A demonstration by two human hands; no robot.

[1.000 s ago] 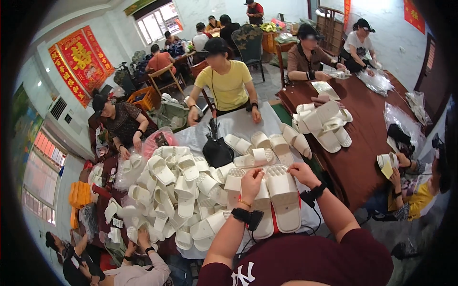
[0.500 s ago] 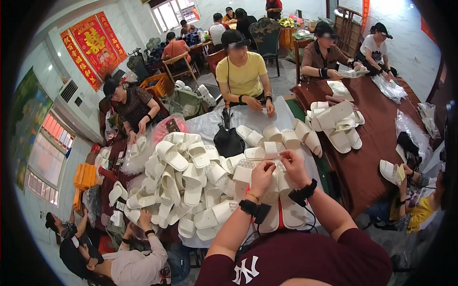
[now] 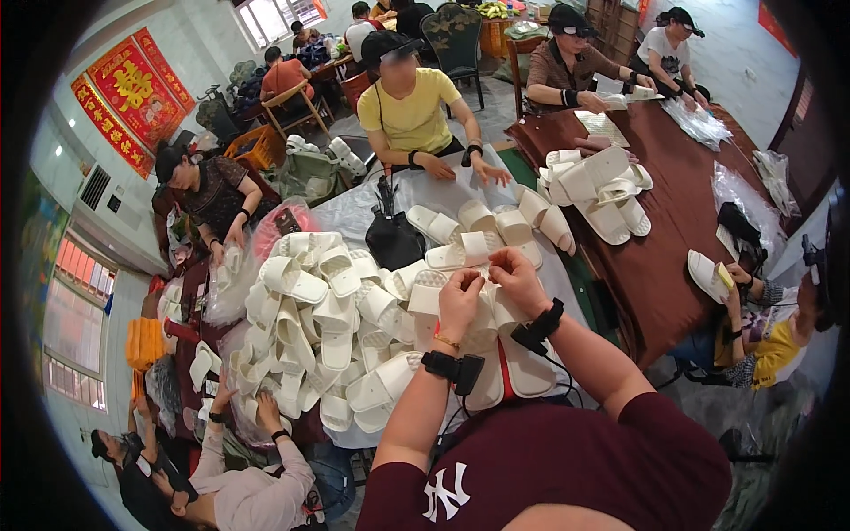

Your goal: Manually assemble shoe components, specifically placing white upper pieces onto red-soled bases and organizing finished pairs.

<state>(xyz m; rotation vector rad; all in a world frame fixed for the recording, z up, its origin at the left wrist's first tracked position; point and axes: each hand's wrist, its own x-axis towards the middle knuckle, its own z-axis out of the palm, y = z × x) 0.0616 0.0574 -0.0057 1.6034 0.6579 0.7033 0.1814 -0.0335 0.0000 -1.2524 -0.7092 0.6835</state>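
Note:
My left hand is closed in a pinch just above a pair of white slippers in front of me. Close beside it, my right hand is also pinched, thumb against fingers. Whatever lies between the fingertips is too small to make out. Below my hands, the left slipper and the right slipper lie side by side, partly hidden by my hands and wrists. A red strip shows between them. Left of my hands spreads a big heap of white slippers.
A black bag lies beyond the heap on the plastic-covered table. More slippers are stacked on the brown-covered table at right. Co-workers sit around; one at lower left has hands at the heap. Clear plastic bags lie at left.
My view has shifted, so the scene sits further left and higher. My hands stay pinched close together. The co-worker in yellow has moved their hands apart; the one at lower left reaches further into the heap.

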